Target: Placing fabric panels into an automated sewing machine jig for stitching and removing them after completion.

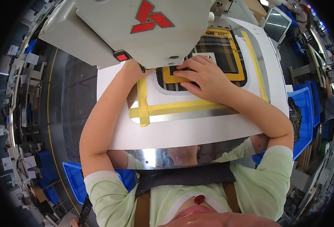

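Right hand (201,75) flat, fingers spread, pressing dark plaid fabric (220,49) inside yellow-taped template (182,108); left hand hidden beneath sewing machine head (136,26), grip unclear

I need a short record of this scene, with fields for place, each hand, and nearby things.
place: white machine table under a pale machine head
right hand: flat, fingers pressing plaid fabric inside a yellow-edged template
left hand: hidden beneath the machine head; only the forearm shows
nearby: blue bins at the right, a monitor beyond
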Demonstrator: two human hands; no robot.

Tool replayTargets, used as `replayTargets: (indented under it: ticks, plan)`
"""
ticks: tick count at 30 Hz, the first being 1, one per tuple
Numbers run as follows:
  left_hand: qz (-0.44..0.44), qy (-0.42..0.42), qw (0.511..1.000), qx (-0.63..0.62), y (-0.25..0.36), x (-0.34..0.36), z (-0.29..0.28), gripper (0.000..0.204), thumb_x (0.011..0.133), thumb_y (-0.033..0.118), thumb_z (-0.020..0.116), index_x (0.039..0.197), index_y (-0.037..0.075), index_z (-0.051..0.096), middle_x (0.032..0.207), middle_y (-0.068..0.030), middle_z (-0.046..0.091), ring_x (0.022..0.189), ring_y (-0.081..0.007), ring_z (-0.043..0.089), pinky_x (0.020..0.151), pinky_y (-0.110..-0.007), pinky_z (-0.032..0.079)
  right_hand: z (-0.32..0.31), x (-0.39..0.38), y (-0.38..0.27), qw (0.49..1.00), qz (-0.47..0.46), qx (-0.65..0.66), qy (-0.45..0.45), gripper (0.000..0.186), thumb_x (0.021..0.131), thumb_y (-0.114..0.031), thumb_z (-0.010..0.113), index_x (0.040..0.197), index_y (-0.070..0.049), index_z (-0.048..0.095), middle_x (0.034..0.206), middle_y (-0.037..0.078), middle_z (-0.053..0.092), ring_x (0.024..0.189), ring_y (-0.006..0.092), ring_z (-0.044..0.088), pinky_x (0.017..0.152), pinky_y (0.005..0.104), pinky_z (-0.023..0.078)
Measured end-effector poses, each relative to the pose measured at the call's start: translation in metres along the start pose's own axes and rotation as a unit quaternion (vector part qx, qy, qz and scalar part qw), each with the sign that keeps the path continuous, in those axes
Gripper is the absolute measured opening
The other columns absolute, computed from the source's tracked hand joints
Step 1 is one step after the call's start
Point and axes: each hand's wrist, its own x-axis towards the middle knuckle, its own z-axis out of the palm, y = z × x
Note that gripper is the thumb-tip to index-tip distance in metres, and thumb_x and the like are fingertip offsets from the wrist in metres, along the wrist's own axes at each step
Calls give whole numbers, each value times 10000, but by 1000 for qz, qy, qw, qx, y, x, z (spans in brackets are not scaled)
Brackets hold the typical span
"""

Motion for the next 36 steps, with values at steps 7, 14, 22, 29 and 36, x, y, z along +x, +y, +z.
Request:
replayTargets:
  ticks: [7,14,22,29,36]
  plan:
    - [17,21,1000,8,-10,0,4,421,736,-33,612,1152,36,600,1229,-106,597,1114,-255,558,965,-346,425,-1,-2,1,1000,2,5,7,285,792,-160,645,1071,-104,653,1047,46,590,972,252,540,906,374,422]
    - [18,-4,1000,11,-23,9,10,394,769,-16,617,1158,40,593,1224,-102,592,1128,-231,551,972,-328,428,3,0,2,1000,-8,9,19,269,796,-167,647,1057,-101,658,1037,57,587,972,255,538,891,372,431]
    - [-111,-78,989,50,-2,34,8,521,772,83,692,1264,64,525,1273,-76,552,1136,-186,545,961,-306,444,0,1,12,1000,-1,9,9,290,805,-175,648,1080,-85,661,1010,83,580,973,268,538,888,377,431]
    - [59,38,997,28,-12,30,9,452,758,95,693,1195,73,579,1192,-97,593,1085,-217,568,914,-323,462,3,4,19,1000,0,15,16,253,805,-175,643,1033,-72,680,981,97,594,989,278,538,930,381,414]
    - [40,-6,994,105,-12,20,9,423,755,90,689,1167,73,597,1154,-102,607,1060,-231,578,896,-333,467,0,2,17,1000,13,24,14,242,791,-163,645,1009,-66,681,1003,101,601,970,281,544,929,384,416]
